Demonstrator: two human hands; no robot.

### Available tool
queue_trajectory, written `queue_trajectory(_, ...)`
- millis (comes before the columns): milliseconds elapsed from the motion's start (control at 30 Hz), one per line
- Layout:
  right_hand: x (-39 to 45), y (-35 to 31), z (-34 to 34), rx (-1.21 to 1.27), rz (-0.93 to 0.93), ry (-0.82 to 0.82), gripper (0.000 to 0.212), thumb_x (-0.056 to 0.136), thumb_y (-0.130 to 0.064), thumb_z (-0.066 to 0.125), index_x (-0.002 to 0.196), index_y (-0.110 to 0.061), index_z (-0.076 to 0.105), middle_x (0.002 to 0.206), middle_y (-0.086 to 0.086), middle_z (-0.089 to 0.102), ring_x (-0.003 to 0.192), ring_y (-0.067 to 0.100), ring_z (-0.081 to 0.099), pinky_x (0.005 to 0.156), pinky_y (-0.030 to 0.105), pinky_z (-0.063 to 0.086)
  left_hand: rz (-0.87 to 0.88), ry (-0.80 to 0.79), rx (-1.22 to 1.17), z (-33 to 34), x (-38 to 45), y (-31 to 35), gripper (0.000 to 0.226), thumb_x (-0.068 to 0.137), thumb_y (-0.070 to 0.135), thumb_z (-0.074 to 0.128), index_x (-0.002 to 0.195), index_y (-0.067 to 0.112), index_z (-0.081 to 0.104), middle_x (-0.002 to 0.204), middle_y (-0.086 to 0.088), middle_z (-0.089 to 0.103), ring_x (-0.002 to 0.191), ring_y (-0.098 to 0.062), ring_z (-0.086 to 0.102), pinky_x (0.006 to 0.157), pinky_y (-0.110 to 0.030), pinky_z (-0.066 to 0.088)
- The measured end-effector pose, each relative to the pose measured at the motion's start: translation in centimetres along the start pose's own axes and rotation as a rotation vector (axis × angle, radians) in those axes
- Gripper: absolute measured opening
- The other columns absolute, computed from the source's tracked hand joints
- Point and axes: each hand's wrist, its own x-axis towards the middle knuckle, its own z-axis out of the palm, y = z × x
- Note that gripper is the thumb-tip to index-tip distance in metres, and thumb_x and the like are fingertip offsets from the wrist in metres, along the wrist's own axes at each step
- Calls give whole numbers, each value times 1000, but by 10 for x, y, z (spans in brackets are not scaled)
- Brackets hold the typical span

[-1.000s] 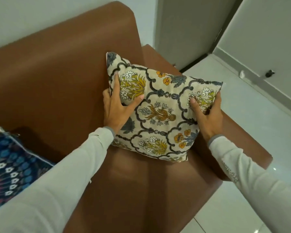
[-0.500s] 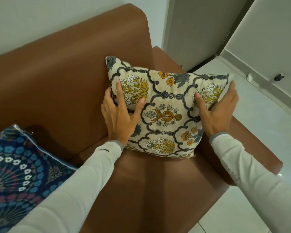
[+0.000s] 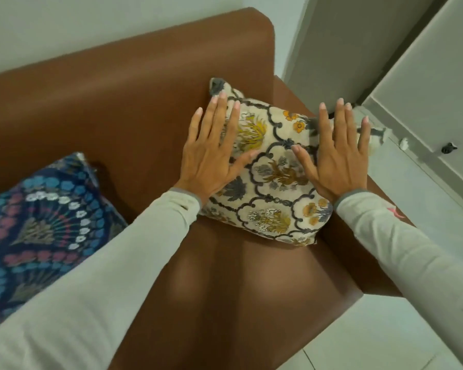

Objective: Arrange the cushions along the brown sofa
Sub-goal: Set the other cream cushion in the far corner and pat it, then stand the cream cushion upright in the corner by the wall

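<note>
A cream cushion with yellow and grey flower patterns leans in the right corner of the brown sofa, against the backrest and armrest. My left hand lies flat over its left part, fingers spread. My right hand lies flat over its right part, fingers spread too. Neither hand grips the fabric. A dark blue cushion with pink and blue petal patterns rests on the seat at the left, partly hidden by my left sleeve.
The sofa's right armrest borders a white tiled floor. A grey wall and a white skirting run along the far right. Bare seat lies between the two cushions.
Both hands let go of the cream cushion's sides and now lie open and flat on its front. The cushion has settled deeper into the corner, and the view shifted left.
</note>
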Motion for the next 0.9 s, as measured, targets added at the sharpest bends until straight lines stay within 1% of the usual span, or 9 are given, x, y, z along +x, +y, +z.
queue_trajectory(133,11,-83,-23,30,-159,70,86,107,-71,29,168,-9,31,171,27,31,160,43,30,129,67,18,-80,42,120,-69,-64,-53,87,108,69,34,166,3,31,172,-26,27,161,-41,27,130,-58,23)
queue_trajectory(233,15,-175,-50,60,-271,125,84,107,-69,37,166,-8,35,169,27,36,157,45,35,125,69,25,-163,44,245,-137,-124,-112,86,108,68,36,166,4,31,172,-26,27,161,-41,27,129,-62,23)
queue_trajectory(333,8,-274,-79,173,-374,118,86,107,-70,34,166,-8,34,170,28,34,158,45,34,126,69,23,-233,23,370,-199,-193,-174,87,108,69,37,167,5,29,173,-24,26,161,-41,26,128,-66,22)
queue_trajectory(467,-16,-412,-123,298,-571,97,88,106,-70,32,166,-6,34,170,29,33,158,46,33,126,70,22,-392,-13,499,-281,-301,-249,88,108,69,35,167,4,27,174,-23,25,161,-41,26,127,-70,20)
queue_trajectory(567,-47,-507,-154,383,-702,74,88,106,-70,31,166,-5,34,170,29,32,159,46,32,126,70,20,-523,-45,564,-334,-384,-287,87,109,68,37,167,4,29,173,-24,28,160,-43,29,125,-71,24)
queue_trajectory(667,-80,-589,-177,446,-827,74,88,107,-70,33,165,-5,37,169,28,35,158,46,35,125,69,23,-652,-86,615,-374,-457,-310,86,108,68,37,166,5,32,172,-24,31,159,-42,33,124,-70,26)
queue_trajectory(767,-120,-661,-192,512,-925,-3,86,107,-68,35,164,-5,38,168,27,39,156,45,39,125,64,29,-794,-111,609,-401,-525,-328,85,108,69,34,166,7,33,172,-23,31,158,-42,34,125,-69,25)
queue_trajectory(833,-145,-698,-192,574,-961,-130,85,105,-66,37,163,-3,39,163,28,45,150,46,47,120,59,38,-923,-115,556,-409,-570,-333,85,106,70,35,167,10,32,173,-23,30,158,-43,34,124,-68,27)
queue_trajectory(900,-168,-730,-187,652,-968,-281,87,103,-63,45,164,-1,35,159,28,49,144,47,51,114,55,43,-1111,-106,451,-411,-621,-332,90,101,74,41,168,16,30,173,-24,29,156,-45,36,121,-66,34)
